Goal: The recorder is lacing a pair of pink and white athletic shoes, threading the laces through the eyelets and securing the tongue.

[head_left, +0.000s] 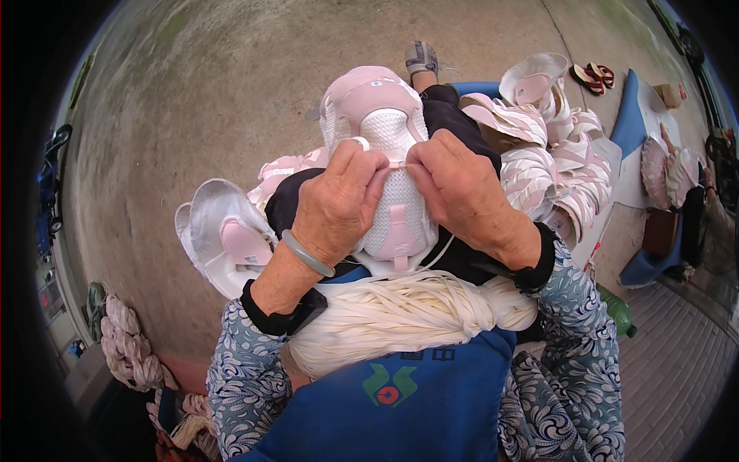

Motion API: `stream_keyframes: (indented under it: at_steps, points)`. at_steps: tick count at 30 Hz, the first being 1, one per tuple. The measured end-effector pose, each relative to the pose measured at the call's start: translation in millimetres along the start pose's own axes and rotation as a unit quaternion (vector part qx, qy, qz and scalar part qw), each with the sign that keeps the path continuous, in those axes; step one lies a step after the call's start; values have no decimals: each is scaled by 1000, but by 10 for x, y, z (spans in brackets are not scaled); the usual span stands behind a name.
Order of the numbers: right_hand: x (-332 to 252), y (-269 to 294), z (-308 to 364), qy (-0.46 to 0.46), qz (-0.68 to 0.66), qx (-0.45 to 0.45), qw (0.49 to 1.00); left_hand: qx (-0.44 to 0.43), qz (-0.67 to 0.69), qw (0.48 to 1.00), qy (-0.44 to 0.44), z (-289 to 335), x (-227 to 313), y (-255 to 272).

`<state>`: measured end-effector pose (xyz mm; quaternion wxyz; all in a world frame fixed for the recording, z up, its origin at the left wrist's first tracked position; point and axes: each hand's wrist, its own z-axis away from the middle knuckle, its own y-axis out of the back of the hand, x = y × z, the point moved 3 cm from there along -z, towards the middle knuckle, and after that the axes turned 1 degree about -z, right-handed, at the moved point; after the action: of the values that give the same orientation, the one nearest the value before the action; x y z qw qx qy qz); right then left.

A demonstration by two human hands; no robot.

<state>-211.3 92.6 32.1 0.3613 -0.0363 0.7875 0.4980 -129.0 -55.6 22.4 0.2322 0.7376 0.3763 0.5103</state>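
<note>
Your left hand (pixel 336 204) and right hand (pixel 468 199) both pinch 1 pink-and-white shoe (pixel 398 192); white laces (pixel 396 312) lie nearer you.

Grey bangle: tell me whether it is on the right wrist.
No, the grey bangle is around the wrist of the left hand.

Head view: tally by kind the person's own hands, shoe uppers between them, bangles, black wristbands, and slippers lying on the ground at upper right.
Hands (left hand, right hand): 2
Shoe upper: 1
Grey bangle: 1
Black wristbands: 2
Slippers: 2
Total: 8
</note>
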Motion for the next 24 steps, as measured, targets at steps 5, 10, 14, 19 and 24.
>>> stream_keyframes:
  at_steps: [5, 10, 14, 19, 24]
  points:
    - [-42, -9, -23, 9, 11, -5, 1000, 13, 11, 1000, -5, 7, -4, 9]
    - [-35, 91, -15, -4, -9, -17, 1000, -19, 144, 978, 148, 108, -4, 127]
    - [-181, -13, -79, 51, -13, -1, 999, -24, 164, 967, 192, 102, -15, 150]
    - [-125, 62, -67, -6, -10, 29, 1000, -11, 142, 977, 158, 76, 1, 166]
    - [-35, 153, 42, -58, -29, 30, 997, -31, 105, 986, 124, -53, 51, 203]
